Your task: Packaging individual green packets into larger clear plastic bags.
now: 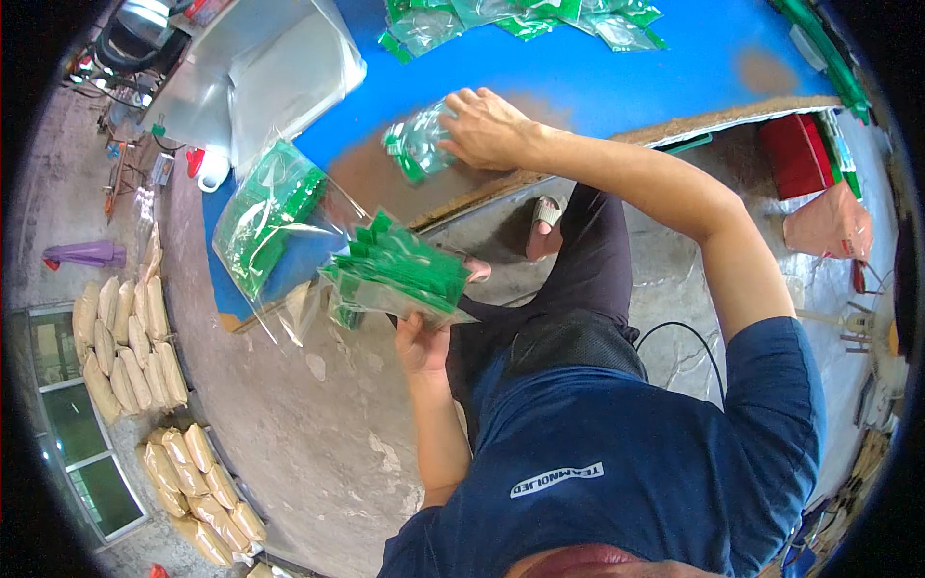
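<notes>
Head view. We see the right hand (487, 127) stretched forward over the blue surface (665, 67), its fingers curled around a single clear packet with a green strip (416, 143); the packet lies at the edge of a brownish worn patch (385, 178) of that surface and is pinched at its near end, so the grip reads as closed on it. The left hand (421, 344) is drawn in close to the body, thumb up, clamped on the underside of a stack of like green-edged packets (400, 272). We judge that the stack is held flat and level so that its sheets stay aligned, with the free edges fanned away from the palm.

Just to the left of the stack, a large clear bag holding more green packets (265, 217) lies tilted over the surface's near edge, part on it and part hanging off. Loose packets (525, 19) are scattered along the far side of the surface, well apart from both hands. A big empty-looking clear plastic sheet or bag (279, 77) lies at the upper left.

On the concrete floor (289, 424) to the left, two clusters of tan filled sacks (130, 347) lie in rows. A red box (798, 154) sits under the surface's right end. The person's sandalled foot (547, 214) shows beneath the surface's edge.
</notes>
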The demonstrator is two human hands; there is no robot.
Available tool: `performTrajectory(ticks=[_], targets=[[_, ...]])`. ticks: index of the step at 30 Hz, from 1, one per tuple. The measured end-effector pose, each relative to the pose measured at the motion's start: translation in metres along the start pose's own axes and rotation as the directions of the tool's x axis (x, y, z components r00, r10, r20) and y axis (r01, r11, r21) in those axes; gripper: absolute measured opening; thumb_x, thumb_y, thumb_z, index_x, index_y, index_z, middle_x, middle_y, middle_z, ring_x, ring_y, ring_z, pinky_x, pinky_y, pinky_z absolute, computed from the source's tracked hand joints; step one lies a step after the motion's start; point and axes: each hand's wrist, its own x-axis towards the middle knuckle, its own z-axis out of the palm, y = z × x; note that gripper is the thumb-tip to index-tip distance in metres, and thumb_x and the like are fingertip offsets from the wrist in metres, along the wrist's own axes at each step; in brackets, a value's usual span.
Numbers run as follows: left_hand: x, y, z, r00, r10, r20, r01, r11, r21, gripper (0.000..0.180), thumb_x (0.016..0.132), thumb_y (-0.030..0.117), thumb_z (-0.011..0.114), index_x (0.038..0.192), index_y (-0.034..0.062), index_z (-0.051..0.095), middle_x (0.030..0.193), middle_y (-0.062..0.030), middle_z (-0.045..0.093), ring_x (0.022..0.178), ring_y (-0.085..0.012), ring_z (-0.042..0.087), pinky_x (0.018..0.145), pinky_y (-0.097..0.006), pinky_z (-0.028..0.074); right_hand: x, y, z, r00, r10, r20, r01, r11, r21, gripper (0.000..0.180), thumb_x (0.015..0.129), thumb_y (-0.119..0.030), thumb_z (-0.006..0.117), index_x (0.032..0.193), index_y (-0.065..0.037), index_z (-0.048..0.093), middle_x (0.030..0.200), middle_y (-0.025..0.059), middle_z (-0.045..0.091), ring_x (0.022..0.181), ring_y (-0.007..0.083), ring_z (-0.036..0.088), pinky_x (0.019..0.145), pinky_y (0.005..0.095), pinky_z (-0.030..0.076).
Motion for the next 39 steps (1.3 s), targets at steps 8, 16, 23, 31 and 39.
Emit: performTrajectory(ticks=[8, 16, 23, 31, 39], targets=[[0.044, -0.027, 0.073, 0.991, -0.038, -0.128, 0.037, 0.999, -0.009, 0.072, 0.088, 0.007, 0.070, 0.149, 0.0039, 0.034, 0.147, -0.0126, 0.048, 0.136, -0.0320, 0.043, 0.118, -0.052, 0.030, -0.054, -0.030, 0.004, 0.991, -0.127, 0.049, 0.129, 0.990, -0.052, 0.025, 0.076, -0.024, 0.068, 0.092, -0.005, 0.070, 0.102, 0.0183, 0.067, 0.103, 0.0348, 0.065, 0.087, 0.0449, 0.053], [0.033, -0.043, 0.073, 0.989, -0.071, -0.128, 0.082, 0.993, 0.080, 0.071, 0.090, 0.013, 0.069, 0.150, 0.0036, 0.032, 0.148, -0.0138, 0.045, 0.134, -0.0330, 0.045, 0.116, -0.051, 0.035, -0.119, 0.210, -0.036, 0.606, 0.695, -0.388, -0.779, 0.616, -0.113, 0.075, 0.089, -0.064, 0.055, 0.126, 0.001, 0.060, 0.133, 0.0261, 0.057, 0.125, 0.0410, 0.053, 0.107, 0.0514, 0.041], [0.032, -0.032, 0.048, 0.993, -0.113, 0.030, 0.109, 0.986, 0.127, 0.062, 0.088, 0.006, 0.067, 0.145, 0.0038, 0.042, 0.141, -0.0112, 0.054, 0.131, -0.0304, 0.051, 0.112, -0.053, 0.039, -0.113, 0.019, -0.024, 0.989, 0.143, -0.032, -0.123, 0.931, 0.343, 0.047, 0.092, -0.038, 0.064, 0.115, 0.002, 0.058, 0.126, 0.0262, 0.056, 0.118, 0.0434, 0.054, 0.103, 0.0492, 0.044], [0.038, -0.019, 0.075, 0.993, -0.077, -0.090, 0.095, 0.974, 0.207, 0.071, 0.087, 0.009, 0.071, 0.147, -0.0007, 0.036, 0.145, -0.0150, 0.048, 0.134, -0.0318, 0.047, 0.115, -0.049, 0.036, -0.010, 0.167, -0.020, 0.780, 0.168, -0.602, -0.084, 0.983, 0.166, 0.057, 0.084, -0.035, 0.077, 0.131, -0.011, 0.058, 0.134, 0.0206, 0.057, 0.123, 0.0397, 0.055, 0.103, 0.0458, 0.046], [0.015, -0.036, 0.054, 0.989, -0.132, -0.062, 0.141, 0.974, 0.175, 0.075, 0.080, 0.013, 0.076, 0.146, 0.0052, 0.042, 0.141, -0.0093, 0.055, 0.133, -0.0290, 0.050, 0.114, -0.049, 0.037, 0.004, 0.345, -0.021, 0.672, 0.647, -0.361, -0.730, 0.661, -0.174, 0.106, 0.065, -0.092, 0.054, 0.154, -0.037, 0.033, 0.157, 0.0217, 0.032, 0.144, 0.0492, 0.026, 0.110, 0.0765, 0.015]])
